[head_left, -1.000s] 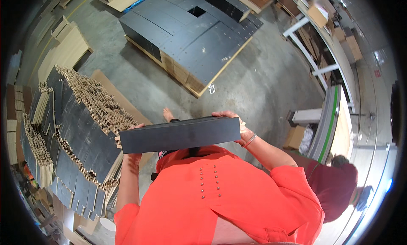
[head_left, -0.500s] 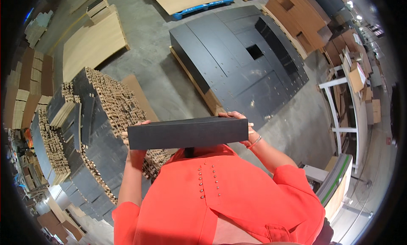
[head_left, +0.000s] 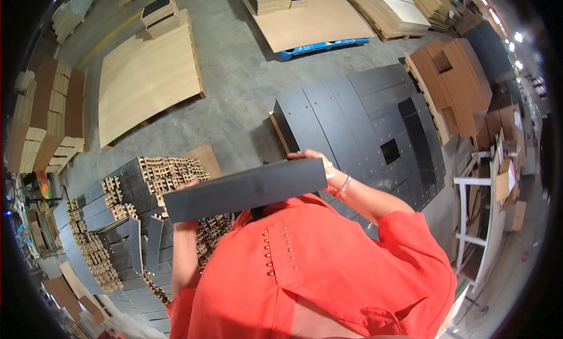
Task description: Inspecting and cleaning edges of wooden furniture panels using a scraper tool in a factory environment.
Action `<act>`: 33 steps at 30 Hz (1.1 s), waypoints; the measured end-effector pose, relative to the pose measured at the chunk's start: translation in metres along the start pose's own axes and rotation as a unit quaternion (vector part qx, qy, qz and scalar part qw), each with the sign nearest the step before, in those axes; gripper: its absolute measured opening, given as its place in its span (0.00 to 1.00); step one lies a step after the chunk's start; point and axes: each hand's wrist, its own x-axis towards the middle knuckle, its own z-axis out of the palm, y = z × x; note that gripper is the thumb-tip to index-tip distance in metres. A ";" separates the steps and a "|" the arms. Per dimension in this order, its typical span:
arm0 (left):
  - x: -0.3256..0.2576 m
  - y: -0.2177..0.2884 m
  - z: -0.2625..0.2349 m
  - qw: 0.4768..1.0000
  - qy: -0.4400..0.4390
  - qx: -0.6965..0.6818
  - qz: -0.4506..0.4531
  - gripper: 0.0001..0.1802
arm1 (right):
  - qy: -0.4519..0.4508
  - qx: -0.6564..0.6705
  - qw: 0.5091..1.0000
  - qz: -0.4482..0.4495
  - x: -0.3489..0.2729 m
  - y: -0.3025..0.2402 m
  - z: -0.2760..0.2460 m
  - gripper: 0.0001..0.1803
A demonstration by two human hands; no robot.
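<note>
A long black board is held across in front of my chest, its right end higher than its left. My left hand grips the left end, mostly hidden behind it. At the other end, my right hand is closed round the edge, fingers over the top. Whether this is one board or several stacked together I cannot tell. Below and left of the board are stacks of dark panels with rough, notched light-brown edges.
A pallet of large dark panels lies ahead on the right, with brown panels beyond. A tan sheet lies on a pallet at far left. Another sheet-topped blue pallet is farther off. A white metal frame stands at right.
The surrounding stacks and pallets have shifted in view, mostly downward, with the dark panel pallet also moving right. The held board has tilted, its left end now lower and farther left.
</note>
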 end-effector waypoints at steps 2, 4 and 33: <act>0.040 0.011 0.006 0.999 0.039 -0.012 -0.019 0.17 | -0.011 -0.023 1.000 -0.004 0.037 -0.046 0.021 0.17; 0.090 0.028 0.017 0.994 0.095 -0.028 -0.050 0.17 | 0.022 -0.019 1.000 -0.010 0.064 -0.093 0.063 0.16; 0.816 0.186 0.013 0.988 0.128 -0.072 -0.039 0.21 | -0.087 0.004 0.993 0.082 0.657 -0.584 0.244 0.25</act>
